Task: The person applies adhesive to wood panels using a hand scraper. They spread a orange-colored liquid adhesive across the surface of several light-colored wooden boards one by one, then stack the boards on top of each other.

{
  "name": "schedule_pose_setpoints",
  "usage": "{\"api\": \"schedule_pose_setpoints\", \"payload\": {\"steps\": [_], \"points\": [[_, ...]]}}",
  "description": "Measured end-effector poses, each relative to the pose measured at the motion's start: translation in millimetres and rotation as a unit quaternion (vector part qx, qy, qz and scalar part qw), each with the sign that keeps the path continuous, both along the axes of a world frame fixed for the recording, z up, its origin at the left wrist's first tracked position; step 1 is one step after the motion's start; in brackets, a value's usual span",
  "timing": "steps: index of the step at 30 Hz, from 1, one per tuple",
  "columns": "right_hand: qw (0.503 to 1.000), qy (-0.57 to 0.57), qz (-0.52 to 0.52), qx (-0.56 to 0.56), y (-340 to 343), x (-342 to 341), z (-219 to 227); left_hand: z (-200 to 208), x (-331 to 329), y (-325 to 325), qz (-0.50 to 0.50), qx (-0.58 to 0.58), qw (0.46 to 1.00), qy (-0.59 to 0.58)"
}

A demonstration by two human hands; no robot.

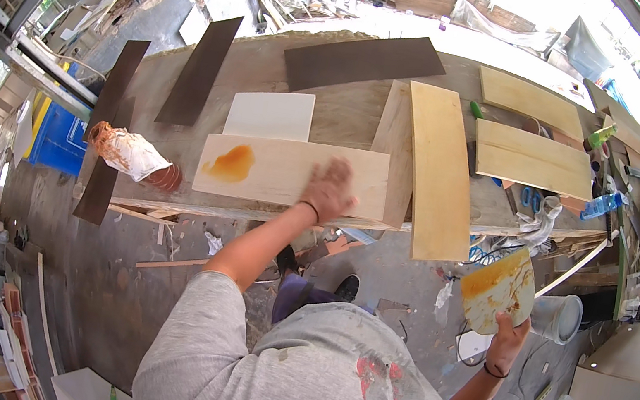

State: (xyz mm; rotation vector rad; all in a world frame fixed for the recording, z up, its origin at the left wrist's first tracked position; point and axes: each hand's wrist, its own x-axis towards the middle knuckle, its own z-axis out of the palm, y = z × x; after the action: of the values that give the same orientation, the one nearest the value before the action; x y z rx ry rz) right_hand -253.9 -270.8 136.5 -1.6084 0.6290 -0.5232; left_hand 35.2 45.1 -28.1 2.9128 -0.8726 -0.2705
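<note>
Mid-frame, the left hand [329,190] lies open and flat on a pale wooden panel [291,172] bearing an orange glue blot, on the bench [333,114]. At lower right, the right hand [509,337] grips a glue-smeared spreader board [497,288].

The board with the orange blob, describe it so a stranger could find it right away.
On the long workbench, look along the near edge for the pale wooden board under the left hand. Unlike the other boards, it has an orange glue puddle near its left end.

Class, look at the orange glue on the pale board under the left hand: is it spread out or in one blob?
One blob. The glue pools near the board's left end; the left hand rests on bare wood.
</note>
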Motion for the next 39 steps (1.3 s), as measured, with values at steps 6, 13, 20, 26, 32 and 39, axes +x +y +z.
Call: {"api": "schedule_pose_setpoints", "payload": {"steps": [6,13,20,26,32,39], "points": [[0.999,0.01,0.053,-0.001,1,4,4,9,-91,15,-0.425,-0.119,0.89,0.111],[0.999,-0.009,0.035,0.014,6,-4,4,20,27,-27,0.05,-0.125,0.99,-0.052],[1.0,-0.001,0.026,0.008,9,-10,7,-7,-36,-38,-0.373,-0.126,0.919,0.038],[1.0,0.008,0.0,-0.007,0,-20,-8,16,-43,-22,-0.43,-0.197,0.881,-0.026],[1.0,-0.002,0.02,0.021,5,-8,-9,5,36,20,0.301,-0.046,0.951,-0.061],[0.998,0.005,0.057,-0.001,5,9,-11,36,-105,-3,-0.329,0.032,0.918,0.22]]}}
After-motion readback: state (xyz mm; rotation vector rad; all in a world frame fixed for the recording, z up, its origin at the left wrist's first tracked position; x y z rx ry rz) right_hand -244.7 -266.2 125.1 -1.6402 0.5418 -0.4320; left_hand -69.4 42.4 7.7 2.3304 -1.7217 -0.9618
